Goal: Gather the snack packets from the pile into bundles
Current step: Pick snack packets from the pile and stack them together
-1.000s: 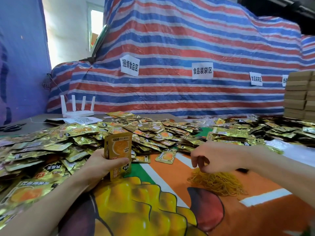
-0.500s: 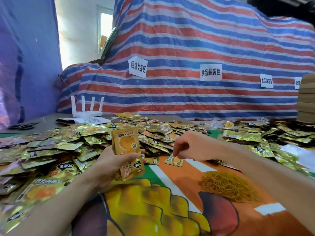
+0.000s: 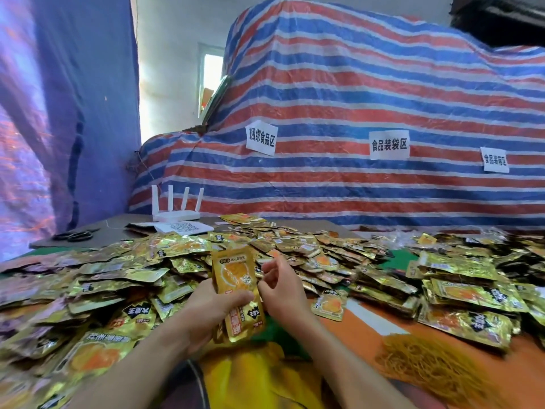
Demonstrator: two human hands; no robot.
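A violet-blue plastic sheet (image 3: 59,113) hangs along the left side. Below it, on the bare grey worktop (image 3: 112,231), lies a pair of black-handled scissors (image 3: 75,236). Further right stands a white router with four upright antennas (image 3: 177,212), and just in front of it lies a white paper sheet printed with a QR code (image 3: 184,227). A broad pile of gold foil snack packets (image 3: 103,278) covers the left and middle of the worktop, many of them overlapping.

At the centre, the left hand (image 3: 212,308) grips an upright stack of gold-and-orange snack packets (image 3: 236,278), with the thumb across its front and the fingers wrapped behind. The stack is raised above the near edge of the pile. The right hand (image 3: 280,287) is just beside the stack's right edge with its fingers curled; I cannot tell whether it pinches anything.

Right of the hands, a single gold packet (image 3: 328,305) lies flat on the orange, green and yellow printed cloth (image 3: 342,335) that covers the worktop. Nearer the camera sits a loose heap of thin yellow rubber bands (image 3: 421,361). Beyond it, a second spread of gold packets (image 3: 466,290) runs to the right edge.

Behind everything rises a red, blue and white striped tarpaulin (image 3: 354,98) carrying three white paper labels with black characters (image 3: 389,144)
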